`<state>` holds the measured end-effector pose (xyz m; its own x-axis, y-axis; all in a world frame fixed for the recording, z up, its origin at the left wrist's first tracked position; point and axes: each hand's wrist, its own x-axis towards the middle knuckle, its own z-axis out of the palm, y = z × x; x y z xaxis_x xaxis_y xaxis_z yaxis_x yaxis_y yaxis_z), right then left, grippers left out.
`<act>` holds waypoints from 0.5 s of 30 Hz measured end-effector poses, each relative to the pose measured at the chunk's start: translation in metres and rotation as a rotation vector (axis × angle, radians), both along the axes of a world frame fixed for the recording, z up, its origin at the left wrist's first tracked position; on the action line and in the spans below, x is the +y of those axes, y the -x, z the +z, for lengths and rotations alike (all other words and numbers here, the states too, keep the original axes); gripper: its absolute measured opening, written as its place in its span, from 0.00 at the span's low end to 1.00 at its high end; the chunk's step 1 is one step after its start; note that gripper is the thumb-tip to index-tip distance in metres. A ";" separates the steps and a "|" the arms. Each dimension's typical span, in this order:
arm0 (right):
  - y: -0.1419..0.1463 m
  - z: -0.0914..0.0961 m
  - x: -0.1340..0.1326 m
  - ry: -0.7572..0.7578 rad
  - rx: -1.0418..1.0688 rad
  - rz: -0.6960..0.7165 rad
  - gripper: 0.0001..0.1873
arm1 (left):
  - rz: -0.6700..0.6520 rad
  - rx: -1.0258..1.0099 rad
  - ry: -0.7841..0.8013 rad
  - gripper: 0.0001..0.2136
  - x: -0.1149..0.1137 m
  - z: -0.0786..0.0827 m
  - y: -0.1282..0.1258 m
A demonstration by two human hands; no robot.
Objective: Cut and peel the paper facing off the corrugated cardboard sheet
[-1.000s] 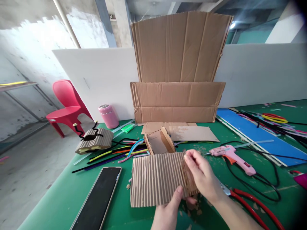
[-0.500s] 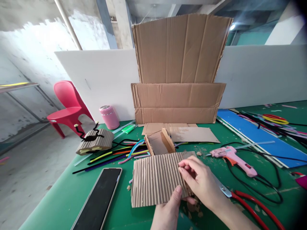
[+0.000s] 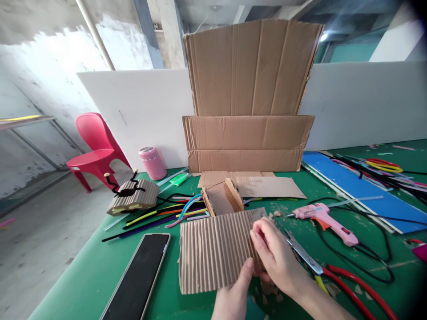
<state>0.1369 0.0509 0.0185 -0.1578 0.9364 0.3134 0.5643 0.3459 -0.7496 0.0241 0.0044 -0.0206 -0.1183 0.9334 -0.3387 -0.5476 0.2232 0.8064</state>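
Observation:
I hold a ribbed sheet of corrugated cardboard just above the green table. My left hand grips its lower right edge, thumb pressed on the ribbed face. My right hand is curled over the sheet's right end, fingers closed on the cardboard edge near its top corner. Behind the sheet stands a small open cardboard box piece.
A black phone lies at the left. Red-handled scissors and a pink glue gun with black cord lie at the right. Coloured pipe cleaners, a ribbed cardboard roll, a pink tumbler, upright cardboard panels and a blue sheet lie farther back.
The ribbed sheet has shifted slightly left and tilted. My right hand slid down along its right end, uncovering the scissor blades.

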 end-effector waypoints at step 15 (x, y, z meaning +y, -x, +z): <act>-0.013 0.003 0.014 -0.059 -0.106 0.011 0.04 | -0.120 -0.199 0.006 0.06 0.005 0.016 -0.004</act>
